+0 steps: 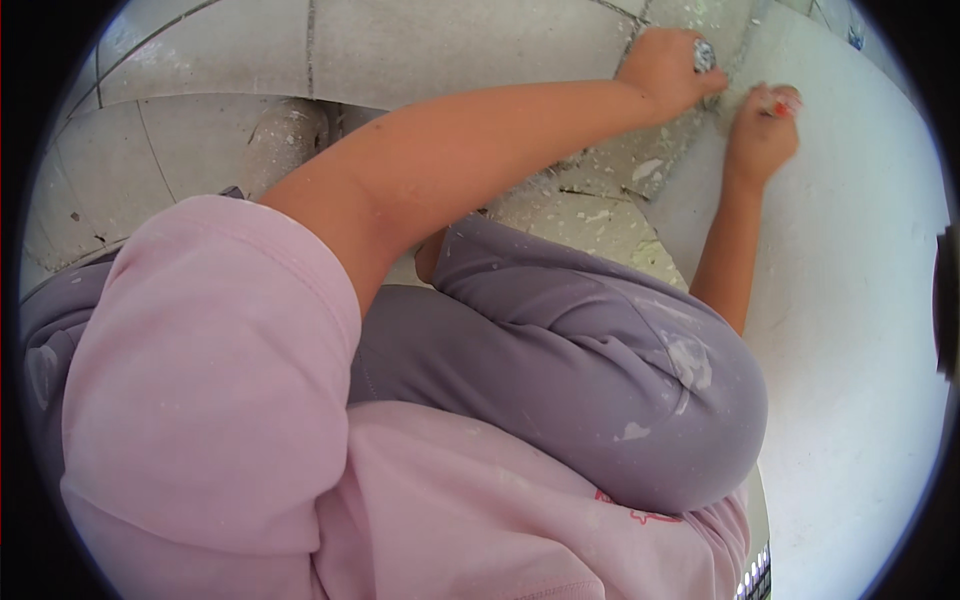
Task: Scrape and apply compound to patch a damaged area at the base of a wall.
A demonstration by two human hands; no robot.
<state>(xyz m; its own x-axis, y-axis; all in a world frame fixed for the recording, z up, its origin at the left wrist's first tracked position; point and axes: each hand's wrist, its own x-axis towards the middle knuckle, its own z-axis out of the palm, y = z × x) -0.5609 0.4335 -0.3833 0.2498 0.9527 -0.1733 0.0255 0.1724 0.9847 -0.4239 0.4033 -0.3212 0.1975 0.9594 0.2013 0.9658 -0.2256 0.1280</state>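
My left hand [665, 75] is closed round a silvery, crumpled-looking wad [704, 55], down at the dusty tiled floor [460, 40] where it meets a smooth white surface [850, 260]. To the right of it, my right hand [763, 140] is curled over a small thing with a red and whitish end [781, 104]. Most of that small thing is hidden by the fingers, so its kind is unclear. The right hand is close against the white surface.
My bent knee [700, 420], in grey trousers smeared with white, lies between my body and the hands. White flecks and debris [648, 168] are scattered over the tiles. A rounded, whitish-stained object [285, 140] sits behind my left forearm. Dark grating [757, 575] shows at the lower right.
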